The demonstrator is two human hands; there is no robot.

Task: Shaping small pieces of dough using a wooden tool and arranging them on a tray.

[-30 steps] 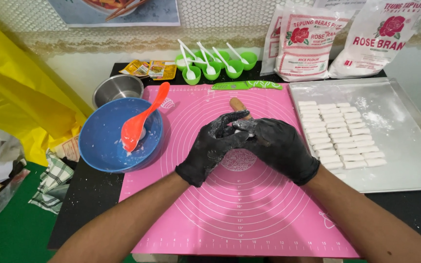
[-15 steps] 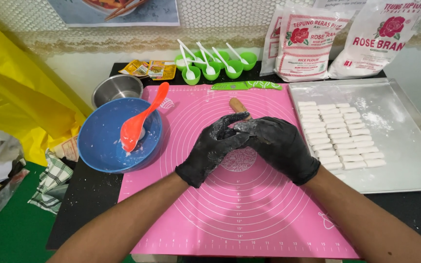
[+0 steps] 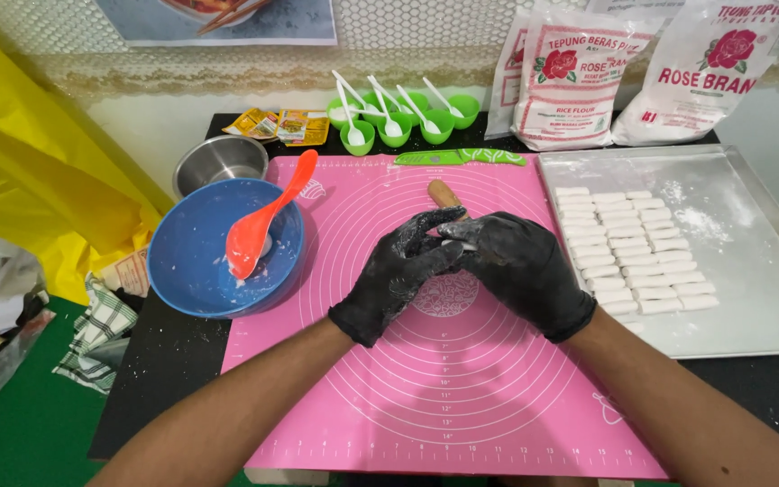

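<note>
Head view shows almost nothing changed over the last second: the left hand (image 3: 398, 275) and right hand (image 3: 520, 271), both in black gloves dusted white, stay pressed together over the middle of the pink silicone mat (image 3: 444, 379), so the working of the dough looks to be ongoing. Fingers (image 3: 426, 236) of both hands are curled together around a small white dough piece (image 3: 458, 244), which only peeks out between them. A wooden rolling pin (image 3: 444, 193) pokes out just beyond the fingertips. Well to the left of the fingers, a blue bowl (image 3: 193, 261) holds an orange spatula (image 3: 263, 225) and white smears. Beside the right knuckles, the metal tray (image 3: 759, 261) carries rows of cut dough sticks (image 3: 628, 248) and loose flour. Beyond, green cups (image 3: 398, 122) hold white spoons.
</note>
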